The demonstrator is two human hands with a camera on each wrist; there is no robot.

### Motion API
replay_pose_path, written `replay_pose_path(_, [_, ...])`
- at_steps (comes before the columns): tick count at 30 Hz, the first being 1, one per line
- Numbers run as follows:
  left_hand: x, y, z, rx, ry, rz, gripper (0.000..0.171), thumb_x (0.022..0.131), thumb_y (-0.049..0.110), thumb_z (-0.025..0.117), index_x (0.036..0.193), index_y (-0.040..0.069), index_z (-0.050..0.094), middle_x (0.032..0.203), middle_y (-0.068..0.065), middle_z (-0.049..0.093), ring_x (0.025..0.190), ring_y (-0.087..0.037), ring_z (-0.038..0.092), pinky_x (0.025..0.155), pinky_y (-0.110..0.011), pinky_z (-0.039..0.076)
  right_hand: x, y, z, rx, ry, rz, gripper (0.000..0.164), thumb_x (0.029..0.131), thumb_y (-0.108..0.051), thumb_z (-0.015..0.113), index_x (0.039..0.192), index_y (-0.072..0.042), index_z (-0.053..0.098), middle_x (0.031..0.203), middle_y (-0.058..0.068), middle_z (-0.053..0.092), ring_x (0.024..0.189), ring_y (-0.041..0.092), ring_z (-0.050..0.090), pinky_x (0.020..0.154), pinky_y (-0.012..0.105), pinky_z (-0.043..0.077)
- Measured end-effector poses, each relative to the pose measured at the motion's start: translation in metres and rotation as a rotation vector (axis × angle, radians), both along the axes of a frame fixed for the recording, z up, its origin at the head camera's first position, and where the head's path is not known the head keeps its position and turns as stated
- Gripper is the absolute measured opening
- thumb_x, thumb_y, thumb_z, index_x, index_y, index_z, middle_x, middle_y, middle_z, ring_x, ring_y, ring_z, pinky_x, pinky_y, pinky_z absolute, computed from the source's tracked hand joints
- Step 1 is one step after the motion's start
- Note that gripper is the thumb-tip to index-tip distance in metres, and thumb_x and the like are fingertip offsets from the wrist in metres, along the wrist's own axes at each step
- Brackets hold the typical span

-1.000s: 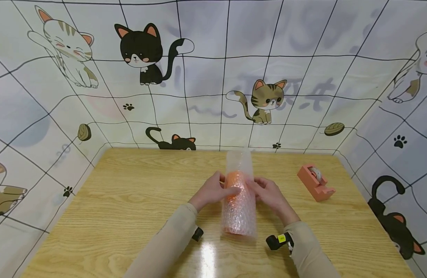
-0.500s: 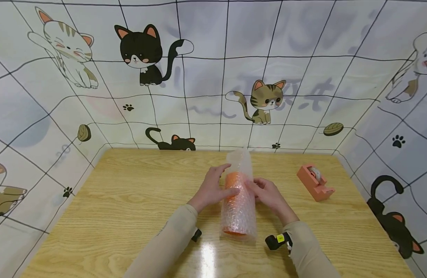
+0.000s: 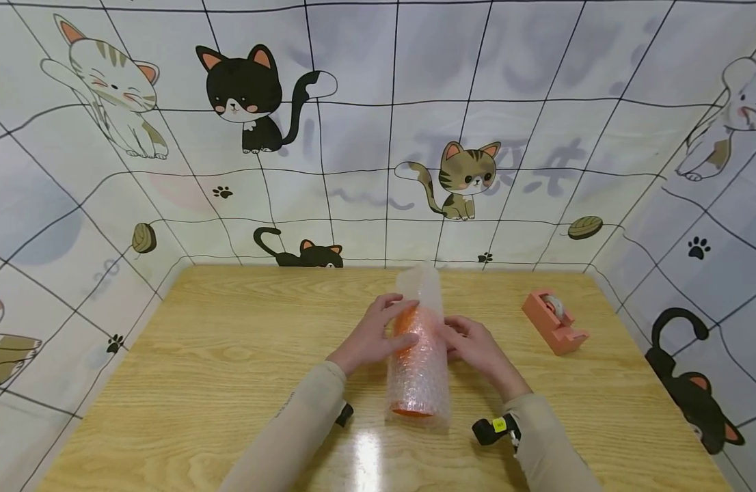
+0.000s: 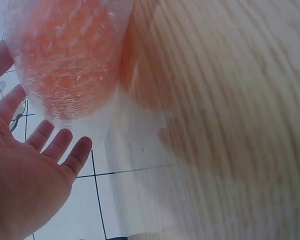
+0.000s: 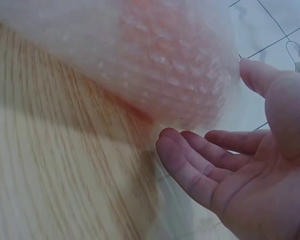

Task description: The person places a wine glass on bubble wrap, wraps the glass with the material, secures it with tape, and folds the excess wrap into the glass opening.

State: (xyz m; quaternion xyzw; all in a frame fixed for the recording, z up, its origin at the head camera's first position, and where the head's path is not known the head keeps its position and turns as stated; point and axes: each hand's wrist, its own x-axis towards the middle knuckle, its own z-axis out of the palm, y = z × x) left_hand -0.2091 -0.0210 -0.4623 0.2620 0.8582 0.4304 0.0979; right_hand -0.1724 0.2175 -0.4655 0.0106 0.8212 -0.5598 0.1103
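An orange cylinder [image 3: 409, 352] lies lengthwise near the middle of the wooden table, rolled in clear bubble wrap [image 3: 436, 393]. At both ends the wrap reaches past the orange. On the left side is my left hand [image 3: 373, 336], its thumb and index finger extended over the roll's top. Its other fingers are loosely spread beside the wrap in the left wrist view. My right hand [image 3: 476, 343] rests its thumb on the roll's right side. In the right wrist view its fingers [image 5: 192, 177] are slightly bent, low beside the wrap.
A pink tape dispenser [image 3: 555, 322] with a roll of tape stands on the table [image 3: 249, 328] to the right. Cat-printed cloth walls [image 3: 353, 150] rise behind and at both sides. A small black camera [image 3: 495, 429] sits at the right wrist.
My left index finger lifted toward the far end of the wrap, then came down onto the orange cylinder's upper part. My right hand stays on the right side. The view has shifted slightly.
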Motion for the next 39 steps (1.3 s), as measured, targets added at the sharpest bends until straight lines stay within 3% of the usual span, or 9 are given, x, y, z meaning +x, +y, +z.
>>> replay_pose_path(9, [0.0, 0.002, -0.003, 0.003, -0.01, 0.003, 0.064, 0.095, 0.04, 0.074, 0.154, 0.032, 0.049, 0.162, -0.004, 0.032, 0.148, -0.03, 0.035, 0.116, -0.056, 0.038, 0.009, 0.012, 0.003, 0.061, 0.021, -0.008, 0.055, 0.106, -0.04, 0.058, 0.142, 0.002, 0.055, 0.122, 0.021, 0.069, 0.096, 0.028, 0.073, 0.088, 0.045, 0.06])
replay_pose_path(15, [0.0, 0.002, -0.004, -0.01, -0.017, 0.015, 0.063, 0.096, 0.038, 0.074, 0.154, 0.031, 0.049, 0.162, -0.004, 0.033, 0.148, -0.031, 0.035, 0.116, -0.056, 0.038, 0.014, 0.026, 0.004, 0.1, 0.054, -0.024, 0.052, 0.108, -0.03, 0.057, 0.143, 0.007, 0.052, 0.127, 0.025, 0.067, 0.103, 0.033, 0.073, 0.091, 0.045, 0.059])
replay_pose_path(21, [0.001, 0.0, -0.001, -0.013, -0.02, 0.016, 0.063, 0.096, 0.036, 0.073, 0.154, 0.029, 0.049, 0.162, -0.004, 0.033, 0.148, -0.032, 0.035, 0.116, -0.057, 0.038, 0.019, 0.04, 0.005, 0.126, 0.064, -0.045, 0.053, 0.107, -0.032, 0.058, 0.144, 0.006, 0.051, 0.129, 0.024, 0.065, 0.106, 0.031, 0.072, 0.094, 0.045, 0.058])
replay_pose_path(31, [0.0, 0.0, -0.002, -0.017, -0.01, 0.002, 0.063, 0.097, 0.037, 0.072, 0.155, 0.028, 0.047, 0.162, -0.004, 0.032, 0.148, -0.031, 0.036, 0.116, -0.056, 0.038, 0.026, 0.065, 0.006, 0.168, 0.098, -0.067, 0.058, 0.108, -0.039, 0.055, 0.146, 0.004, 0.051, 0.129, 0.025, 0.066, 0.104, 0.032, 0.073, 0.09, 0.043, 0.06])
replay_pose_path(39, [0.0, 0.0, 0.0, 0.001, -0.005, -0.007, 0.063, 0.097, 0.037, 0.072, 0.154, 0.026, 0.048, 0.161, -0.007, 0.034, 0.147, -0.033, 0.037, 0.116, -0.058, 0.037, 0.033, 0.083, 0.011, 0.19, 0.162, -0.094, 0.051, 0.108, -0.032, 0.056, 0.141, 0.007, 0.054, 0.121, 0.027, 0.069, 0.097, 0.031, 0.073, 0.082, 0.038, 0.061])
